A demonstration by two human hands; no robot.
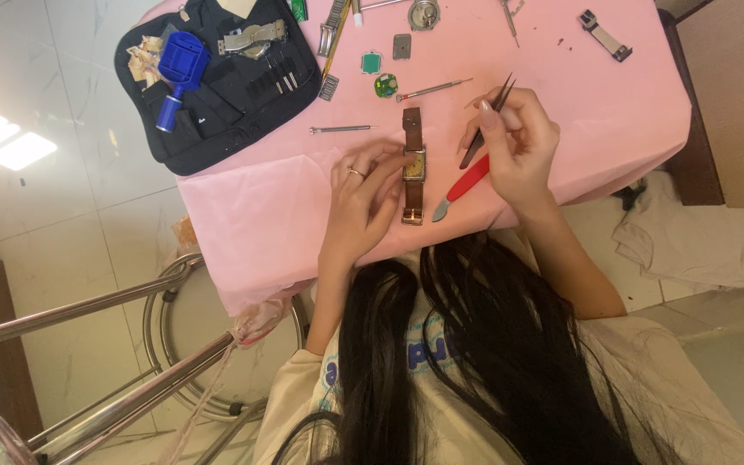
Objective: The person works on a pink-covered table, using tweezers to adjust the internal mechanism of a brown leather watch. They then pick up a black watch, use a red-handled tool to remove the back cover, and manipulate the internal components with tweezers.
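A wristwatch (412, 164) with a brown leather strap and a small rectangular case lies lengthwise on the pink tablecloth (251, 207). My left hand (363, 189), a ring on one finger, rests beside it with fingertips touching the case. My right hand (517, 146) holds black tweezers (486, 125), their points lifted away from the watch to its right. A red-handled prying tool (461, 187) lies on the cloth beneath my right hand.
A black tool pouch (217, 95) with a blue tool (181, 67) lies at the far left. Two thin screwdrivers (430, 88) (342, 129), green watch parts (379, 73), a round watch case (424, 13) and a metal clasp (604, 34) are scattered beyond. A metal stool frame (165, 344) stands lower left.
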